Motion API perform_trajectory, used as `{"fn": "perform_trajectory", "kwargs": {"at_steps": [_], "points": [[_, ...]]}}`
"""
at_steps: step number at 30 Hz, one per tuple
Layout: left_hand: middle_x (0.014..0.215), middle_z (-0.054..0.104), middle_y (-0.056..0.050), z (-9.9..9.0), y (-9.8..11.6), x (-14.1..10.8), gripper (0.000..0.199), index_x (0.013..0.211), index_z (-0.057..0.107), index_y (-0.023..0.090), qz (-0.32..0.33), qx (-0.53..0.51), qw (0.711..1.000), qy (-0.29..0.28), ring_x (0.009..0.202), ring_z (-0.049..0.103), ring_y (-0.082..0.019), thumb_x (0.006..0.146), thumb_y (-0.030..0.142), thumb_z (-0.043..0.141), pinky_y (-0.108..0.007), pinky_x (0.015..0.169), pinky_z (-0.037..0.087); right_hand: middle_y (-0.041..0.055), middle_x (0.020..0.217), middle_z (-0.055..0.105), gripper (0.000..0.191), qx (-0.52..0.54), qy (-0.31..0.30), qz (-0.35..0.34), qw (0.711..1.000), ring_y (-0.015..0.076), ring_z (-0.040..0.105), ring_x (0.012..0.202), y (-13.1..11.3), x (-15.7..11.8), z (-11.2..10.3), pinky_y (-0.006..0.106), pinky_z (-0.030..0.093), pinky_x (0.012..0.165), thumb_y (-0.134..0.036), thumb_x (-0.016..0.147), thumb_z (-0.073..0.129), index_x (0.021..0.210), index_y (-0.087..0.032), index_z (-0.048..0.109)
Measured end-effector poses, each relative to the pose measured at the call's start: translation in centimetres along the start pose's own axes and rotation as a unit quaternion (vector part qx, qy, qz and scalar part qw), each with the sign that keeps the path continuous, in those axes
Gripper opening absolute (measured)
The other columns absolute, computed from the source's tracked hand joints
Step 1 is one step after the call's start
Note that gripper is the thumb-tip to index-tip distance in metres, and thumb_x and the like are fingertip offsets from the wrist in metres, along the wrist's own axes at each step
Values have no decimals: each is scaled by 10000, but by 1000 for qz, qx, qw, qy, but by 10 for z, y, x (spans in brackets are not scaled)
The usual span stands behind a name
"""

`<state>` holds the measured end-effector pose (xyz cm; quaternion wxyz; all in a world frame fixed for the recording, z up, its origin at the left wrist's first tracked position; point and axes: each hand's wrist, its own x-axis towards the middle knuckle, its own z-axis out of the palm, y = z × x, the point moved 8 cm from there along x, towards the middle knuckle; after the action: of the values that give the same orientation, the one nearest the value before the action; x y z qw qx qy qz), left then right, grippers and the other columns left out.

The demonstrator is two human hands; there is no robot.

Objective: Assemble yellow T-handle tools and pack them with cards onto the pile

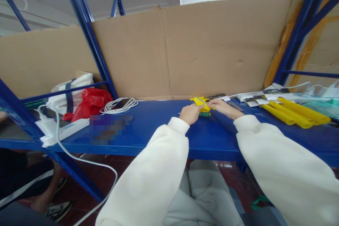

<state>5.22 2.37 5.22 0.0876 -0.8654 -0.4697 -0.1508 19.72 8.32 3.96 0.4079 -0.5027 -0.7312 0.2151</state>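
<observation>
A small yellow plastic piece with a thin grey strip along it is between my hands, just above the blue shelf top. My left hand is closed on its near left side, fingers curled. From the right, my right hand pinches at its right end with thumb and fingertips. What exactly those fingertips hold is too small to tell. Beneath the piece lies a green-and-yellow handle, partly hidden. More yellow plastic shows just behind, next to a black-and-white packet.
Several yellow tubes with labels lie at right. On the left are a coiled white cable, a red plastic bag and a white power strip. Cardboard walls the back. Blue posts flank the shelf. Another person's leg shows lower left.
</observation>
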Motion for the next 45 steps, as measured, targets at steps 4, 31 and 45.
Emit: {"fn": "perform_trajectory", "kwargs": {"at_steps": [4,31,45], "points": [[1242,637,-140,8,5,-2,548,1489,418,301,17,46,998,-25,1042,685,-262,963,152,387,-377,884,533,35,787,735,190,16,6,17,1000,210,642,789,2,-2,1,364,507,832,-276,735,574,687,-180,731],[1220,674,-159,16,-26,9,671,1454,469,173,-148,-647,745,64,540,639,-83,825,151,700,-177,440,482,218,1365,546,464,-455,-10,179,872,360,506,1259,92,0,-60,536,449,976,-180,867,411,1270,-162,641],[1129,693,-156,24,-16,8,502,1354,489,128,-157,-684,712,-13,521,649,-96,864,76,580,-177,422,453,248,1060,714,346,-474,-54,135,869,302,675,1050,72,7,-45,334,503,876,-30,841,447,1042,-46,729]]}}
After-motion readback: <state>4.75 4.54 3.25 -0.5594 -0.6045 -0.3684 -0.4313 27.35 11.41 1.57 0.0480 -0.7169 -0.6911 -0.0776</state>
